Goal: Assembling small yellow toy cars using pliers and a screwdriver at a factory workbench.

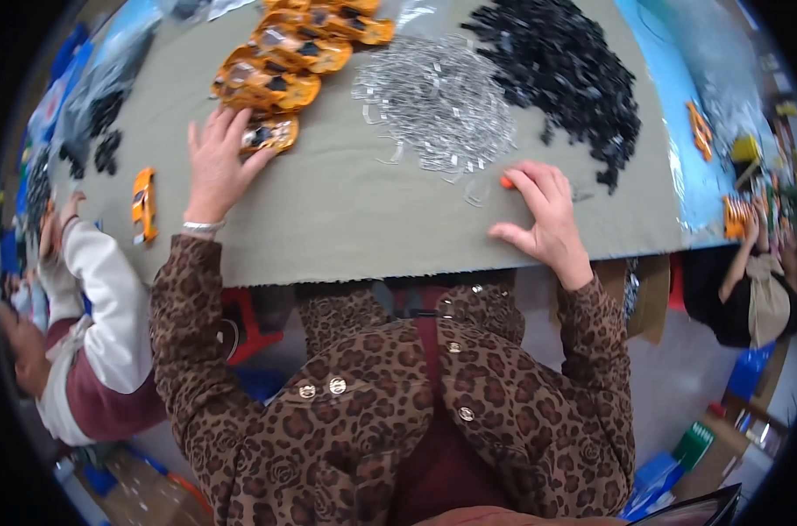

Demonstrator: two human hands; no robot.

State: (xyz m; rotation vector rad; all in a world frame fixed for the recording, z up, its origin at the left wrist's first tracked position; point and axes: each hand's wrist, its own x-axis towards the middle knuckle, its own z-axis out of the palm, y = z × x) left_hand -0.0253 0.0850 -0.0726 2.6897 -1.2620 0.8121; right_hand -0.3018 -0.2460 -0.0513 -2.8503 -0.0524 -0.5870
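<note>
My left hand [216, 167] lies at the near end of a row of orange toy cars. Its thumb and forefinger sit on either side of the closest orange toy car [274, 134], gripping its left end; the other fingers are spread. To the right, my right hand [545, 215] hovers low over the cloth beside a heap of silvery bent wire pieces [438, 101]. The thumb stands well apart from the fingers, with nothing between them. A small orange thing [506, 182] shows at a fingertip; whether it is a finger cover, I cannot tell.
More orange toy cars [267, 83] are stacked farther back. A big pile of small black parts [582, 79] lies at the back right. One orange car [143, 206] stands alone on the left. Co-workers sit at both sides, one in a white sleeve [109, 272].
</note>
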